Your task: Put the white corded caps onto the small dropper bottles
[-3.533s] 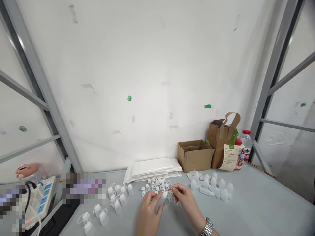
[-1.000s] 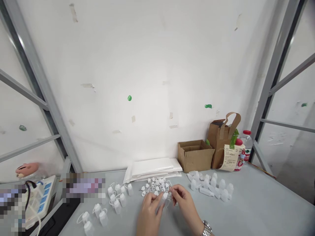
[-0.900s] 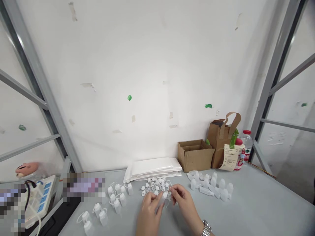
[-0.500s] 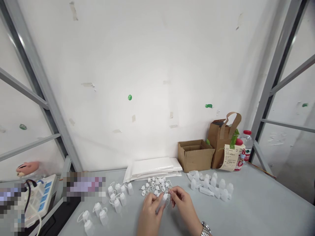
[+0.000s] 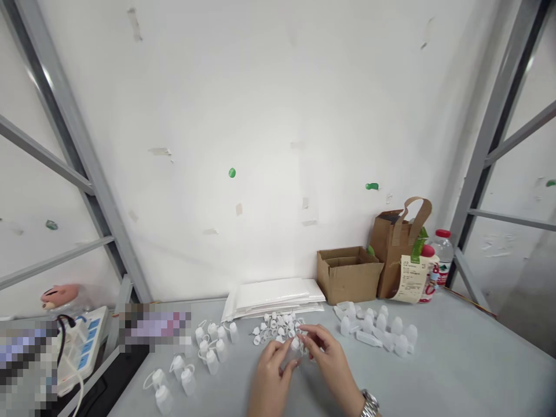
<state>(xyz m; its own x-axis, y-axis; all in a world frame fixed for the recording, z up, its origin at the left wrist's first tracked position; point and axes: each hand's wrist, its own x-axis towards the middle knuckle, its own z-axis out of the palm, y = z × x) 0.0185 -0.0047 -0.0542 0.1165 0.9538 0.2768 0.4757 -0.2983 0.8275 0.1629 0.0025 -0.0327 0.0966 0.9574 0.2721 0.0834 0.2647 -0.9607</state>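
Small translucent plastic squeeze bottle [image 5: 288,358] stands between my hands at the front of the grey table. My left hand [image 5: 271,370] is closed around its body with thumb and fingers. At its top, my right hand [image 5: 328,353] pinches the white cap [image 5: 296,343], which has a strap loop; the fingers partly hide it. Just beyond my hands lies a pile of loose white strapped caps [image 5: 278,325]. To the left stand several capped bottles [image 5: 212,362] with strap loops. On the right, several uncapped bottles [image 5: 376,329] lie or stand in a heap.
Flat white packets [image 5: 273,295] lie against the wall. Beside them are an open cardboard box [image 5: 350,281], a brown paper bag [image 5: 386,249] and a water bottle [image 5: 442,255]. A power strip [image 5: 82,347] with cables and a black flat object [image 5: 115,376] are on the left.
The view has shifted slightly, moving everything a little to the right in the picture. Both hands stay on the bottle and cap; my right fingers have changed position slightly around the cap.
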